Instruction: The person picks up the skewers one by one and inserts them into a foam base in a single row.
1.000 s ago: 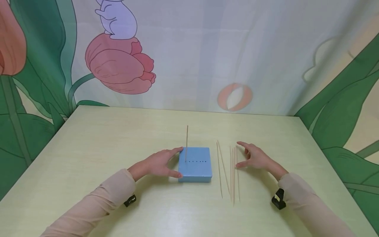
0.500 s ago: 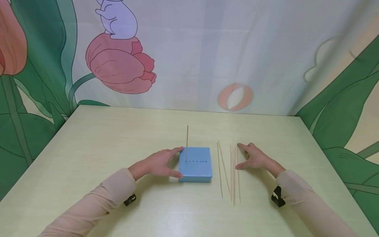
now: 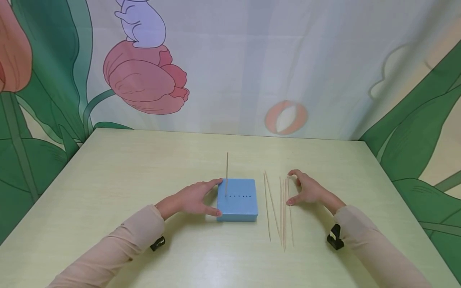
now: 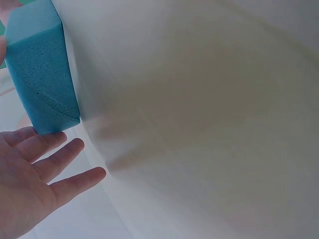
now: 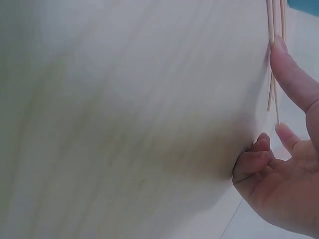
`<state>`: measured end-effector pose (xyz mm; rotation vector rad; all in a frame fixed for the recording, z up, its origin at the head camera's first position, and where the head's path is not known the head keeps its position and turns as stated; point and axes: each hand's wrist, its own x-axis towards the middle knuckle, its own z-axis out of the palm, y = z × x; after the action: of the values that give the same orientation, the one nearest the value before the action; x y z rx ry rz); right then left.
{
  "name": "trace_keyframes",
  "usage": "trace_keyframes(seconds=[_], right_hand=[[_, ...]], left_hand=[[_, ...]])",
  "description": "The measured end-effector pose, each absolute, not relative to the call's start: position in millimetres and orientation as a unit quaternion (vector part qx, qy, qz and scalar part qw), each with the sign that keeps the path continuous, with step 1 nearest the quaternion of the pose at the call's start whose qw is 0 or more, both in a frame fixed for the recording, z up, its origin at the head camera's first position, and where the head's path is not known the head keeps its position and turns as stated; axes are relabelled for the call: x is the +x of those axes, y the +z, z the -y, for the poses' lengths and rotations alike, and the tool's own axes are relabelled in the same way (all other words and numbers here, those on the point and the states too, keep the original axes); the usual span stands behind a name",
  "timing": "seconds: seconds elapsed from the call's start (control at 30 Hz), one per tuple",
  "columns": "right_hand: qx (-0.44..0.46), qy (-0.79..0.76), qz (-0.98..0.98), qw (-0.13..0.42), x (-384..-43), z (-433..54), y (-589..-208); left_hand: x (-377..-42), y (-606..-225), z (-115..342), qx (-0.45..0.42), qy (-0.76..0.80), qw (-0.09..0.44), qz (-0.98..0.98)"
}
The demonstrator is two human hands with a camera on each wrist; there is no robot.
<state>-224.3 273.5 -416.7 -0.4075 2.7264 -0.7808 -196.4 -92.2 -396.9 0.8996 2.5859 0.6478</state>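
A blue foam-like block with a row of small holes lies mid-table in the head view. One bamboo skewer stands upright in its leftmost hole. My left hand holds the block by its left side, thumb at the near corner and index finger at the far one. To the right, several thin skewers lie roughly parallel. My right hand has index finger and thumb on the rightmost skewer, the index finger at its far end. Its other fingers are curled in the right wrist view.
The pale wooden table extends around the block and skewers. Two more skewers lie between the block and the main group. A printed curtain hangs behind the table's far edge.
My right index finger has bent in at the rightmost skewer's far end, and that skewer's near end has swung slightly right. The left hand and block stay put.
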Motion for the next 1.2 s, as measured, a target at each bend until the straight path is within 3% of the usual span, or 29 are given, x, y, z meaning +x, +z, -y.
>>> trace_keyframes(seconds=[0.27,0.6,1.2], right_hand=[[-0.128,-0.344,-0.920,0.139,-218.6,-279.8,-409.1],[-0.096,-0.562,-0.798,0.194,-216.5,-290.6,-409.4],[-0.121,-0.626,-0.765,0.088,-195.3,-273.7,-382.9]], left_hand=[[-195.6,-396.0,92.5,0.318,0.232,0.163,-0.905],[-195.9,-397.0,92.8,0.312,0.234,0.163,-0.906],[-199.1,-400.3,93.3,0.316,0.230,0.164,-0.906]])
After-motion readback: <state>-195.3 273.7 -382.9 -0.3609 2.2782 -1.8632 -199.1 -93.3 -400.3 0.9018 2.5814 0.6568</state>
